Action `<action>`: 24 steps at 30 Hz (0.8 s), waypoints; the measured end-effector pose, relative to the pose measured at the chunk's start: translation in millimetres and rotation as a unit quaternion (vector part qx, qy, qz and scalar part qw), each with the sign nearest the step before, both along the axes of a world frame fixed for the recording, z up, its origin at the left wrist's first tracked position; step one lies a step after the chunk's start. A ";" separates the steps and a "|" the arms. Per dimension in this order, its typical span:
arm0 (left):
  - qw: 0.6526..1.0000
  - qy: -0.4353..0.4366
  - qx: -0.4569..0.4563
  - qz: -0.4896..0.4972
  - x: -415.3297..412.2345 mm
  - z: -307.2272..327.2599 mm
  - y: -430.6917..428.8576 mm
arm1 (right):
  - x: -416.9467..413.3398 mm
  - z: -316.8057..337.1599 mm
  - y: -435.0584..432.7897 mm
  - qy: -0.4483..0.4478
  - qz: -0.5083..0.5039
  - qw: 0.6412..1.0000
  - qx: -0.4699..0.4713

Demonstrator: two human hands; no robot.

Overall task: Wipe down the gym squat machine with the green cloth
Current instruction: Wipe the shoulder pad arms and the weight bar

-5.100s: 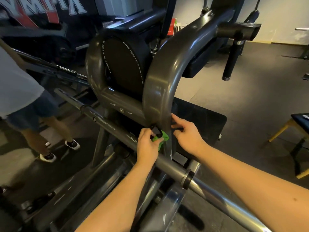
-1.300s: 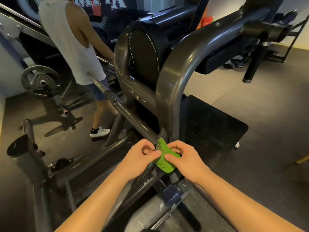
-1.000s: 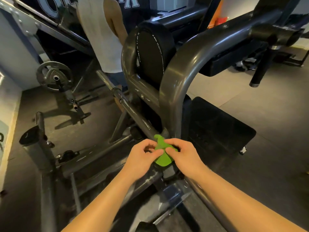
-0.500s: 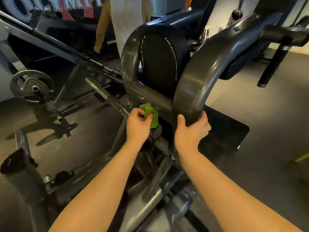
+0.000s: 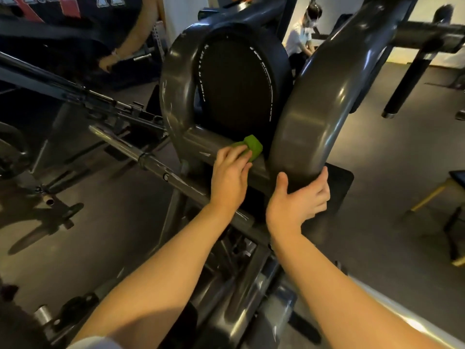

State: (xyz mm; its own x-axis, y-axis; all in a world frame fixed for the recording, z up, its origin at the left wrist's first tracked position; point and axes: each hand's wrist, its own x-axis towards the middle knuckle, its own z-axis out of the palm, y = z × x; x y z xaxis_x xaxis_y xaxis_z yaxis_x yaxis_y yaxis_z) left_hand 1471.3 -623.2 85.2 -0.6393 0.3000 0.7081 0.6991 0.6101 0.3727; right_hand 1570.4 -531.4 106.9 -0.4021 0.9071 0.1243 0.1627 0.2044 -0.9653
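The left hand [image 5: 230, 173] curls its fingers [image 5: 239, 157] over the small folded green cloth [image 5: 254, 146], pressing it on the crossbar [image 5: 203, 142] of the dark grey steel squat machine [image 5: 173, 79]. The bar's unwiped length runs leftward from the cloth. The right hand [image 5: 299, 197] wraps the thick curved tube [image 5: 314, 117] just beside.

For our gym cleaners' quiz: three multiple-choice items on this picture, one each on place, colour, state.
1. The small green cloth lies: A) on the floor B) on the grey metal crossbar below the round black pad C) on a shelf
2. The pad's stitching is: A) white B) red C) yellow
3. The right hand: A) hangs idle B) grips the curved grey frame arm C) holds a bottle
B: the left hand holds it there. A: white stitches rim it. B: fingers wrap it.
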 end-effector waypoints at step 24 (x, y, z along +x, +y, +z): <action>0.997 -0.044 0.025 0.054 -39.2 10.8 -21.6 | 0.7 -1.4 12.5 -0.001 0.013 1.000 -0.019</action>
State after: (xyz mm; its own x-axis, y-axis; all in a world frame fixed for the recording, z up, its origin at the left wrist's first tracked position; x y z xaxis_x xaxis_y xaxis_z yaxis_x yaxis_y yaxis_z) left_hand 1432.1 -644.8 96.0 -0.7264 0.1917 0.6600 0.5932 0.6599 0.4612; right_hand 1571.1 -518.9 105.5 -0.4263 0.9001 0.0897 0.1591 0.1722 -0.9721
